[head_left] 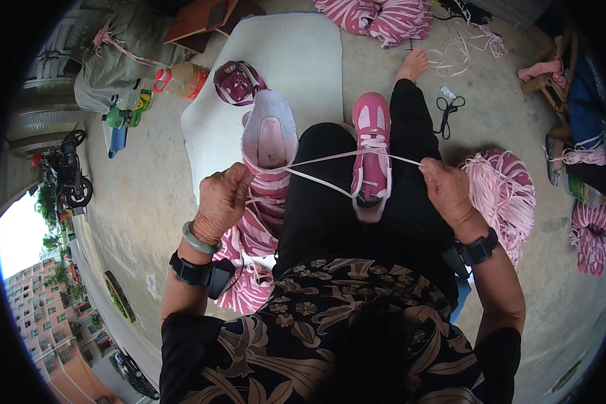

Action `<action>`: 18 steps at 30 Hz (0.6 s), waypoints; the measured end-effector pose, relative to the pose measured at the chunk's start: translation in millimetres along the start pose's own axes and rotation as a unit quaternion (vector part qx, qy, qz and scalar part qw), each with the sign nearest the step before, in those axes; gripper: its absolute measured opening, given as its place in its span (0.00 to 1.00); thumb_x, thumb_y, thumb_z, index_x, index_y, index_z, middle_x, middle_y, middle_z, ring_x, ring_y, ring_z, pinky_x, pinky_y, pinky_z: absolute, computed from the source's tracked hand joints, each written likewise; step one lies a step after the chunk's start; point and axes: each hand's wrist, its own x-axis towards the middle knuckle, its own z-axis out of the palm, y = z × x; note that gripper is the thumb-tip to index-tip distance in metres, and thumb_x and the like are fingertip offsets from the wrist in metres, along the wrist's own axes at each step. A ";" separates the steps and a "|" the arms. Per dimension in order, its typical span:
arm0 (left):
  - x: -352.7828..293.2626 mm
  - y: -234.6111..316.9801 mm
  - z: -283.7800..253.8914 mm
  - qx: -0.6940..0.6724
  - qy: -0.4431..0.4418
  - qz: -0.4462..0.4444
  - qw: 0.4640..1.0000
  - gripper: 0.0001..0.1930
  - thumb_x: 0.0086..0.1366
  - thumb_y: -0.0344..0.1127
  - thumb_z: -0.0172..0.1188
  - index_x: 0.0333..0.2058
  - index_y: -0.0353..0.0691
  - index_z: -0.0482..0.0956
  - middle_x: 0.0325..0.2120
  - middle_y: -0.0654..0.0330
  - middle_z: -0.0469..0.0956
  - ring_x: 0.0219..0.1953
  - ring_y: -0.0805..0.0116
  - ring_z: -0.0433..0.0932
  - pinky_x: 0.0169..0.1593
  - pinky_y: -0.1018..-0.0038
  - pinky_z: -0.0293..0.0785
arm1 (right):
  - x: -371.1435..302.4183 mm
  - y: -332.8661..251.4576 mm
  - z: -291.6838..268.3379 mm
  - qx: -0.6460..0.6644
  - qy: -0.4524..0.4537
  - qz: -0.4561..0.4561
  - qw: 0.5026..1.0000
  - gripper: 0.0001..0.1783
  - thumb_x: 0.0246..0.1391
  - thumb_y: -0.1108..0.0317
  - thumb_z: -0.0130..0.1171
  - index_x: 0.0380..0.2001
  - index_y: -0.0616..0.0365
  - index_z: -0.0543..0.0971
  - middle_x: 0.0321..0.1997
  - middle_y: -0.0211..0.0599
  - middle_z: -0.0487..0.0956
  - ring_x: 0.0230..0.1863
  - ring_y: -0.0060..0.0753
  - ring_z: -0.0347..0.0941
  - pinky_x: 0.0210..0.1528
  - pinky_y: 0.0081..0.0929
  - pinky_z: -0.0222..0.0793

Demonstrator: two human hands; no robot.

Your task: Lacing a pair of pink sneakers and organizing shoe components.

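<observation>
A pink sneaker (372, 121) with paler pink panels lies between my thighs, toe pointing away from me. A pale pink shoelace (400, 158) runs across its upper and is drawn taut to both sides. One end is pinched in my left hand (223, 196), left of the shoe, and the other in my right hand (447, 190) on its right. A second strand slants from near my left fingers toward the shoe's opening. Close beyond my left hand, an unlaced shoe (269, 138) with a pale lining rests on a pile of pink-and-white striped pieces (256, 219).
Black scissors (446, 116) lie on the concrete, right of my leg. A bundle of pink laces (497, 192) sits beside my right hand. A white sheet (289, 54) holds a purple pouch (237, 83); bottles (182, 81) stand at its left. More striped bundles (384, 19) lie ahead.
</observation>
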 end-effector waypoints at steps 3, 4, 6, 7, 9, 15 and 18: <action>13.6 4.7 -19.2 0.161 0.025 0.129 0.978 0.08 0.46 0.22 0.54 0.27 0.39 0.69 0.19 0.58 0.72 0.18 0.60 0.70 0.25 0.72 0.65 | 0.7 -3.0 1.5 -0.018 -0.042 -0.016 0.999 0.01 0.44 0.73 0.51 0.22 0.57 0.70 0.20 0.40 0.73 0.22 0.43 0.72 0.22 0.33 0.67; 15.5 3.6 -22.8 0.264 0.011 0.157 0.952 0.12 0.41 0.23 0.54 0.28 0.41 0.70 0.20 0.60 0.72 0.18 0.62 0.70 0.27 0.73 0.64 | -0.6 -2.6 1.0 -0.023 -0.035 -0.011 0.999 0.01 0.44 0.73 0.51 0.22 0.57 0.70 0.20 0.40 0.73 0.22 0.43 0.72 0.22 0.33 0.67; 14.0 -3.6 -24.2 0.295 0.006 0.184 0.938 0.14 0.39 0.25 0.54 0.30 0.41 0.72 0.19 0.62 0.72 0.18 0.65 0.70 0.29 0.74 0.64 | -2.8 1.2 -1.1 -0.083 -0.048 -0.007 0.995 0.02 0.44 0.73 0.51 0.21 0.57 0.69 0.19 0.40 0.73 0.22 0.43 0.72 0.22 0.33 0.67; 10.3 -9.4 -21.0 0.291 -0.006 0.183 0.939 0.14 0.40 0.25 0.53 0.31 0.42 0.72 0.18 0.62 0.71 0.18 0.65 0.70 0.28 0.73 0.63 | -4.9 2.9 -2.6 -0.079 -0.050 -0.014 0.995 0.02 0.44 0.73 0.51 0.21 0.57 0.69 0.19 0.40 0.73 0.22 0.43 0.72 0.22 0.33 0.67; -3.2 -24.1 -12.1 0.307 -0.047 0.157 0.938 0.15 0.43 0.26 0.52 0.34 0.43 0.75 0.19 0.62 0.73 0.18 0.65 0.71 0.28 0.73 0.64 | -9.7 5.3 -5.6 -0.081 -0.078 -0.006 0.994 0.04 0.45 0.73 0.51 0.20 0.57 0.69 0.19 0.40 0.73 0.21 0.42 0.71 0.21 0.33 0.67; -52.9 -51.3 25.3 0.325 -0.246 -0.062 0.911 0.10 0.49 0.27 0.50 0.32 0.42 0.75 0.30 0.55 0.76 0.27 0.60 0.77 0.30 0.65 0.72 | -10.5 0.5 -4.9 0.021 -0.075 0.021 0.997 0.07 0.45 0.66 0.54 0.21 0.56 0.69 0.16 0.40 0.72 0.20 0.44 0.70 0.21 0.35 0.64; -43.0 -33.3 51.1 0.242 -0.207 -0.051 0.946 0.13 0.47 0.26 0.51 0.34 0.42 0.73 0.33 0.55 0.73 0.28 0.55 0.76 0.29 0.66 0.73 | -1.9 -3.3 -0.6 0.068 -0.131 0.087 0.985 0.11 0.44 0.62 0.57 0.21 0.55 0.69 0.15 0.40 0.71 0.21 0.45 0.70 0.22 0.36 0.63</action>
